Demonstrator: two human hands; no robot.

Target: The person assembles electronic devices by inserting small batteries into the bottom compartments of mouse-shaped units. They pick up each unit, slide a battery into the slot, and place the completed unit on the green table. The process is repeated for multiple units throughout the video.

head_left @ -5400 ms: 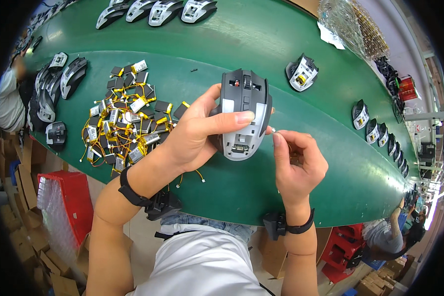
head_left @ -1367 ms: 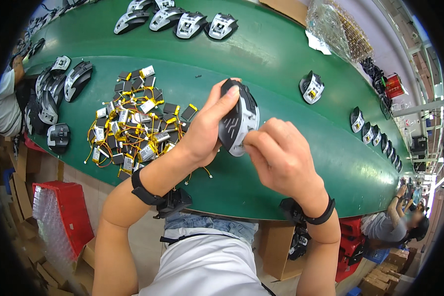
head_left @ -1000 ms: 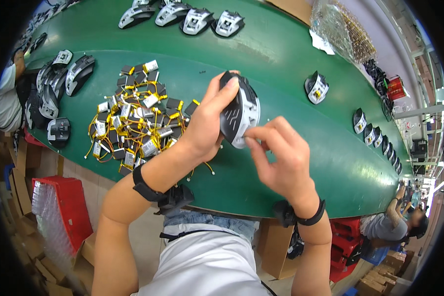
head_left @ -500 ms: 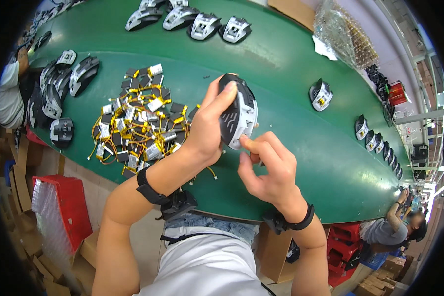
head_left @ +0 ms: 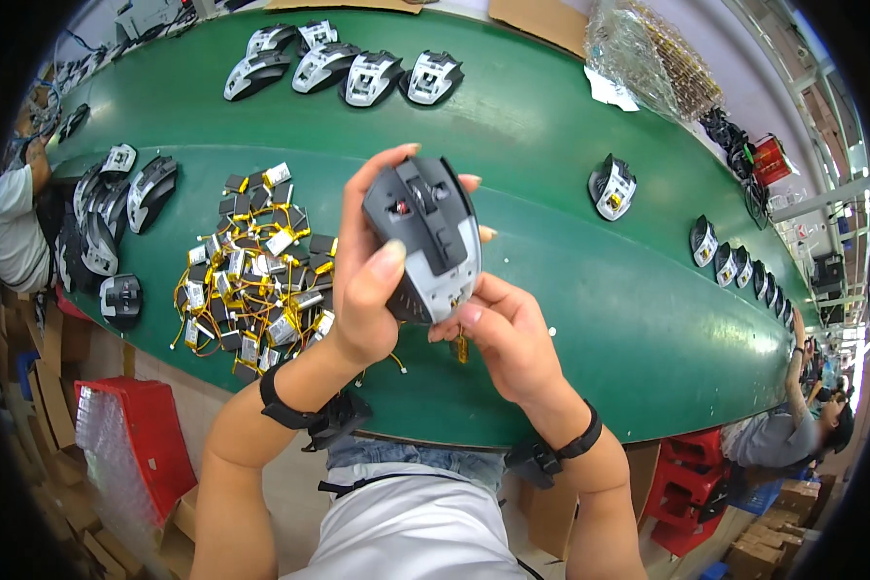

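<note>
My left hand (head_left: 362, 280) grips a black and white computer mouse (head_left: 437, 227) with its top partly uncovered. The thumb presses its near left side and the other fingers wrap round behind. At the mouse's near end, my right hand (head_left: 505, 338) has thumb and fingers pinched together. Just below those fingertips hangs a small battery (head_left: 462, 350) with yellow tape. The fingers hide part of it, and its thin wires seem to run up to the mouse. Left of my hands lies a loose heap of small batteries (head_left: 251, 266) with thin coloured wires.
White and black mouse shells (head_left: 367, 79) stand at the far side, with more mouse bodies (head_left: 121, 300) at left and a line of them (head_left: 725, 263) at right. Clear plastic wrap (head_left: 652, 58) lies far right. Co-workers sit at both ends; a red crate (head_left: 155, 435) stands low left.
The mouse has turned from its side so that its top faces me. My right hand has moved slightly left and nearer me, and the hanging battery has come into sight.
</note>
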